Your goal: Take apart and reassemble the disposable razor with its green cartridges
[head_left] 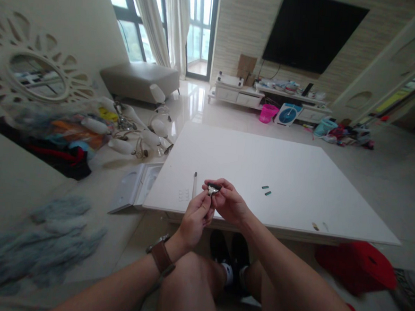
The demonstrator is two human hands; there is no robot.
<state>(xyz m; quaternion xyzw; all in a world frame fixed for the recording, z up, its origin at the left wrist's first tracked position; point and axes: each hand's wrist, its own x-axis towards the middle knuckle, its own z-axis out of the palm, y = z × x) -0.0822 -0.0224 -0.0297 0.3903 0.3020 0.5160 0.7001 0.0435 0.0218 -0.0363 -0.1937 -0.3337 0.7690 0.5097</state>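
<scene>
Both my hands meet above the near edge of a white table (243, 158). Between them is a small silver-and-black object (212, 190), whose kind I cannot make out. My left hand (196, 216) pinches its lower part, with the fingers closed. My right hand (230, 204) grips the dark upper piece, the thumb and fingers closed around it. Fingers hide much of the object. Just left of the hands lies a thin pale stick with a black tip (194, 183). Beside that stick sits a clear ridged piece (184, 195). Two small dark green strips (266, 190) rest to the right.
A small gold-and-black piece (315, 226) lies near the table's front right edge. An open white box (129, 190) stands on the floor at left, below a chandelier (148, 132). A red stool (359, 265) is at right. My knees are under my arms.
</scene>
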